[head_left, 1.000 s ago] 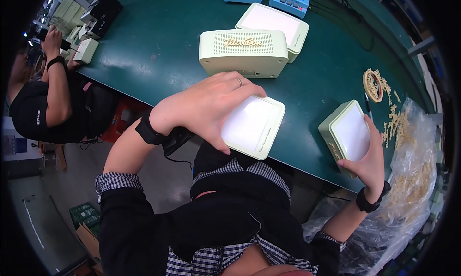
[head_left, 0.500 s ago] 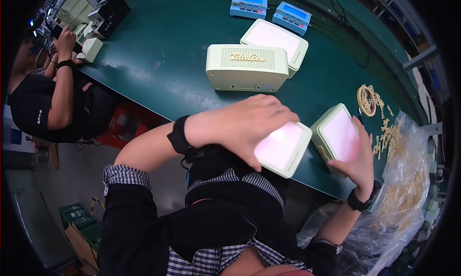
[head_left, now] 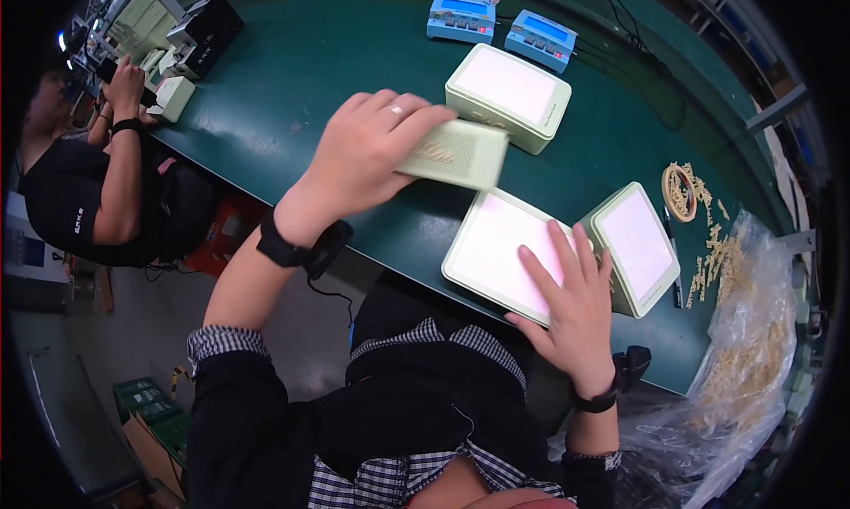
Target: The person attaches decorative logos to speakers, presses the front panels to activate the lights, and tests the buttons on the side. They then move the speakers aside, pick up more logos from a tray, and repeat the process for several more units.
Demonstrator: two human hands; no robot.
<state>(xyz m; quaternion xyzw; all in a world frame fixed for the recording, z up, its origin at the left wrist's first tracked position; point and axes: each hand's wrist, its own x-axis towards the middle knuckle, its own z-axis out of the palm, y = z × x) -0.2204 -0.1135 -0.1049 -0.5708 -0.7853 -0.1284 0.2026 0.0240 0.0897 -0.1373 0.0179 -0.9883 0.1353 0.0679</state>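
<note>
your left hand (head_left: 367, 150) grips a pale green grille-fronted speaker (head_left: 469, 161), slightly blurred, over the green tabletop (head_left: 310, 93). your right hand (head_left: 575, 319) rests with fingers spread on the white panel (head_left: 496, 243) of a second speaker (head_left: 450, 266) at the tabletop's near edge. a third speaker (head_left: 636, 248) sits just right of it; a fourth speaker (head_left: 509, 86) sits beyond, near two blue display boxes (head_left: 462, 20).

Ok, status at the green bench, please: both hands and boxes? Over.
Left hand gripping a pale green box. Right hand spread on a second box, white panel up. Third box close beside that hand.
</note>
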